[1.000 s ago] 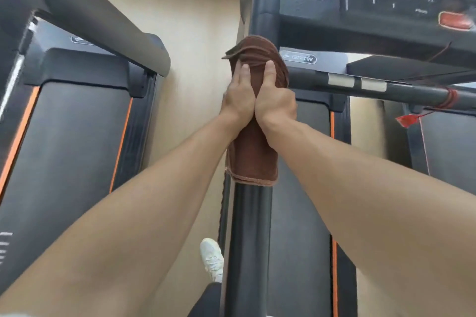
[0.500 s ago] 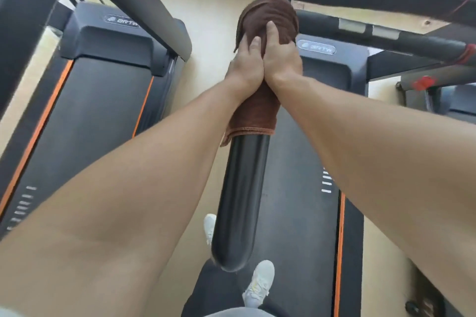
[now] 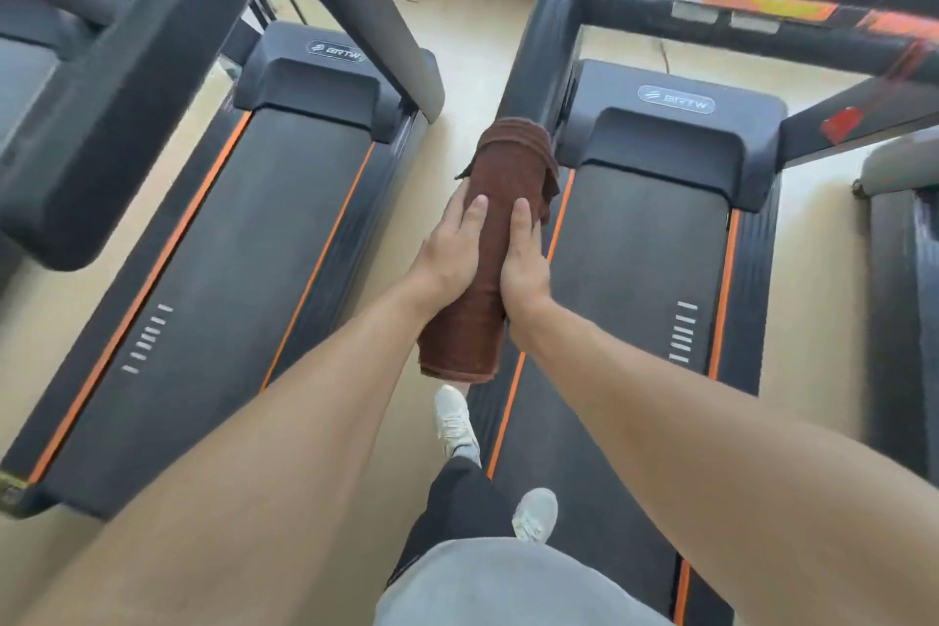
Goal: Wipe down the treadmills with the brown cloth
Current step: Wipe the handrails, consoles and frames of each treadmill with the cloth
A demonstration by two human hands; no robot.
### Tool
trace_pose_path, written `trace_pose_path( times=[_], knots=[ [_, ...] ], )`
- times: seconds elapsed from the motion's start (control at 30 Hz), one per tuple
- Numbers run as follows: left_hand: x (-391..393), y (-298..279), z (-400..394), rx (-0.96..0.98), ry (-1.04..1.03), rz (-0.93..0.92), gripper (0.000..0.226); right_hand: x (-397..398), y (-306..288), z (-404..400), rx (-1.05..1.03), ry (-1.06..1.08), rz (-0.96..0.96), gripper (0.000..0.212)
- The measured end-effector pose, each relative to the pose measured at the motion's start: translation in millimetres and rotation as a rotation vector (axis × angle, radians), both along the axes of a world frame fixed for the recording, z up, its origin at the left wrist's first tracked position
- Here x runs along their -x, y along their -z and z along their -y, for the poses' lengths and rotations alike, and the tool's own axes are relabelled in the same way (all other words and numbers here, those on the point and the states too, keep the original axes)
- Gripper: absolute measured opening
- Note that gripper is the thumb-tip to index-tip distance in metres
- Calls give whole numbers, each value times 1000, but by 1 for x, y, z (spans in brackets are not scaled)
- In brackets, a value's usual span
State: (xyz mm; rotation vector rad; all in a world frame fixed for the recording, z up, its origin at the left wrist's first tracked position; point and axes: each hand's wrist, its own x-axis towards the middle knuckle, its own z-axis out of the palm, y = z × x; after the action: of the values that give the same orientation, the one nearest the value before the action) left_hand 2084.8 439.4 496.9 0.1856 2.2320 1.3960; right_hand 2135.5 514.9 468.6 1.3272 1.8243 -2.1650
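Brown cloth (image 3: 500, 239): dark, folded terry, wrapped lengthwise over handrail of right treadmill (image 3: 635, 239), hiding rail's near end; hemmed edge hangs at near side, loose fold bunched at far end against upright post (image 3: 551, 15). Left hand (image 3: 449, 249) clasps cloth from left, thumb laid along top. Right hand (image 3: 523, 264) clasps it from right, thumb on top likewise. Left treadmill (image 3: 244, 239) just beside, across floor strip; orange-edged belts on both. White shoes (image 3: 457, 422) below, one on floor, one on right belt. Forearms block much of near view.
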Motion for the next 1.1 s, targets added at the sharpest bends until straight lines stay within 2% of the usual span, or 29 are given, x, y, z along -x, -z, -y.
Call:
trace_pose_path(
  times=[0.07,0.23,0.4,0.53,0.83,1.0,1.1],
  knots=[
    [-27,2,18,-1,-55,-19,50,-20,5,18,23,24,-11,90],
    [-82,9,41,-14,-230,3,47,-59,10,45,65,-15,-32,81],
    [-77,9,44,24,-180,10,46,-57,4,38,-23,-106,-17,79],
    [-40,1,28,67,-100,36,48,-27,-11,19,-137,-99,-84,62],
    [69,-3,-50,122,23,45,53,90,-25,-53,-117,39,61,69],
    [123,-13,-107,261,-35,-12,51,147,-39,-101,-145,32,81,67],
    [155,-15,-139,273,-61,-97,48,181,-41,-127,-136,71,111,72]
  ],
)
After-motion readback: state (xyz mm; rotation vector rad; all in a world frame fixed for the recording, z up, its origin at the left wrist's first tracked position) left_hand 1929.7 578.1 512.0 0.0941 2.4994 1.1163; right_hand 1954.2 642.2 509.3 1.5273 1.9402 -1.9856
